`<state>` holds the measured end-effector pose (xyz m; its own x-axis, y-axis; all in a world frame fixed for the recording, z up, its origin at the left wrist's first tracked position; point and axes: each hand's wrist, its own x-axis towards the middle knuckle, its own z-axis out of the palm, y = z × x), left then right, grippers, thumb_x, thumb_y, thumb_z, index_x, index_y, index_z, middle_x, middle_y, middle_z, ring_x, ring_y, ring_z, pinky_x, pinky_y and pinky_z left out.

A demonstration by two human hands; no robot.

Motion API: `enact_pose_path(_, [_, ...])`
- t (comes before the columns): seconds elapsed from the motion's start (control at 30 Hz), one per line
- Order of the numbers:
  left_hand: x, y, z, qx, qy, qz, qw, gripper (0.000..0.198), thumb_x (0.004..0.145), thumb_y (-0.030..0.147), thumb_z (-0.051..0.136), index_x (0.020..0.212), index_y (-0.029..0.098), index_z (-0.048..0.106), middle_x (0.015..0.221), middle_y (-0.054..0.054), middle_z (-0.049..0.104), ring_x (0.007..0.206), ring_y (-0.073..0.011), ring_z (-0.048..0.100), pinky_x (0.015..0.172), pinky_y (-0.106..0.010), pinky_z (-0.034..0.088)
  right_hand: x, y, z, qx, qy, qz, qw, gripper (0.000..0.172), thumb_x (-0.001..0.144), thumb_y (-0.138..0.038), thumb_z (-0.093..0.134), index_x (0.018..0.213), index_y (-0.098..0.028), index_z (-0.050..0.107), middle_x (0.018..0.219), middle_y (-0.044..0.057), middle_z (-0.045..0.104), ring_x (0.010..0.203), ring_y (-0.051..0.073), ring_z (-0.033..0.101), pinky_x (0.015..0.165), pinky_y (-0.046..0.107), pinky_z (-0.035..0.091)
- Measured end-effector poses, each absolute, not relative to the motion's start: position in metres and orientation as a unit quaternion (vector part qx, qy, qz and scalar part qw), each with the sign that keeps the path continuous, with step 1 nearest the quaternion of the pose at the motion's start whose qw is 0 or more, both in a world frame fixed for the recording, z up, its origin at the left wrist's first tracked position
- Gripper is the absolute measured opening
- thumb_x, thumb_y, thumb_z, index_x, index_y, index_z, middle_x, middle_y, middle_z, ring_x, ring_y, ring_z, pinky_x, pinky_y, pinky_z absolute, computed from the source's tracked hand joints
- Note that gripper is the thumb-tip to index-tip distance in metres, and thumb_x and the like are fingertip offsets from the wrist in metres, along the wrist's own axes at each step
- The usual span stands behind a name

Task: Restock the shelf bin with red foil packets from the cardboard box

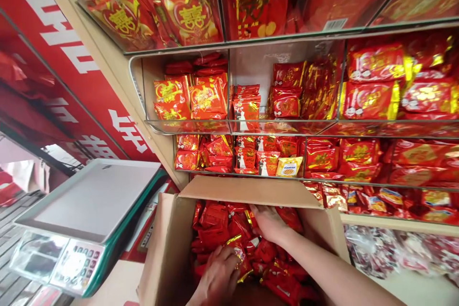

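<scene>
An open cardboard box (251, 188) is filled with small, shiny red snack packets (213, 215). Inside it, my left hand (219, 270) has its fingers curled against a red packet with gold edges (241, 260), which looks gripped at its near side. My right hand (267, 224) reaches deeper, toward the far wall of the box. Its fingertips dip among the packets and are partly hidden, so whether they hold one cannot be made out.
Behind the box rise shelves with clear dividers (283, 126), stocked with red and gold packets and one yellow cookie packet (289, 166). On the left stands a weighing scale (96, 196) with a grey tray. Clear-wrapped goods (394, 251) lie at the lower right.
</scene>
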<state>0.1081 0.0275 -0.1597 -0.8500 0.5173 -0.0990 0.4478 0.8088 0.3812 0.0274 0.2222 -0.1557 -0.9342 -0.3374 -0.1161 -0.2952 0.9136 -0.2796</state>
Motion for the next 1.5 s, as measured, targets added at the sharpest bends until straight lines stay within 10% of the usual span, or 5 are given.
enact_pose_path(0.1, [0.11, 0.026, -0.154, 0.204, 0.961, 0.163, 0.09, 0.045, 0.071, 0.015, 0.045, 0.115, 0.024, 0.049, 0.128, -0.005, 0.045, 0.116, -0.0269, 0.035, 0.093, -0.039, 0.03, 0.034, 0.223, -0.163, -0.131, 0.981, -0.117, 0.088, 0.055, 0.066, -0.019, 0.061, 0.119, -0.009, 0.049, 0.122, 0.021, 0.049, 0.115, 0.036, 0.039, 0.095, 0.051, 0.026])
enact_pose_path(0.67, [0.112, 0.021, -0.16, 0.134, 0.963, 0.201, 0.119, 0.037, 0.074, 0.02, 0.045, 0.11, 0.023, 0.055, 0.1, -0.008, 0.057, 0.095, -0.0254, 0.048, 0.083, -0.038, 0.035, 0.076, 0.216, -0.17, -0.184, 0.944, -0.223, 0.161, 0.025, 0.057, -0.001, 0.053, 0.077, -0.013, 0.064, 0.091, 0.014, 0.062, 0.095, 0.031, 0.051, 0.086, 0.043, 0.034])
enact_pose_path(1.0, [0.099, 0.029, -0.145, 0.081, 0.862, 0.495, 0.074, 0.044, 0.079, 0.027, 0.045, 0.121, 0.016, 0.038, 0.12, -0.011, 0.05, 0.113, -0.022, 0.043, 0.099, -0.04, 0.03, 0.074, 0.235, -0.133, -0.05, 0.774, -0.588, 0.229, 0.025, 0.078, -0.04, 0.049, 0.092, -0.019, 0.053, 0.09, 0.003, 0.064, 0.083, 0.019, 0.06, 0.072, 0.031, 0.047])
enact_pose_path(1.13, [0.096, 0.042, -0.134, 0.066, 0.765, 0.626, 0.135, 0.032, 0.083, 0.031, 0.041, 0.111, 0.015, 0.045, 0.099, -0.007, 0.063, 0.09, -0.017, 0.059, 0.081, -0.031, 0.046, 0.087, 0.226, -0.136, 0.0, 0.678, -0.692, 0.249, 0.027, 0.075, -0.038, 0.056, 0.095, -0.019, 0.053, 0.09, 0.002, 0.065, 0.085, 0.018, 0.061, 0.077, 0.032, 0.047])
enact_pose_path(1.5, [0.094, 0.058, -0.122, -0.055, 0.662, 0.741, 0.097, 0.023, 0.071, 0.037, 0.061, 0.073, 0.017, 0.049, 0.062, 0.005, 0.051, 0.059, -0.0074, 0.046, 0.06, -0.02, 0.039, 0.103, 0.211, -0.139, 0.122, 0.513, -0.838, 0.144, 0.021, 0.072, -0.039, 0.063, 0.079, -0.019, 0.063, 0.076, 0.001, 0.068, 0.076, 0.019, 0.061, 0.075, 0.032, 0.044])
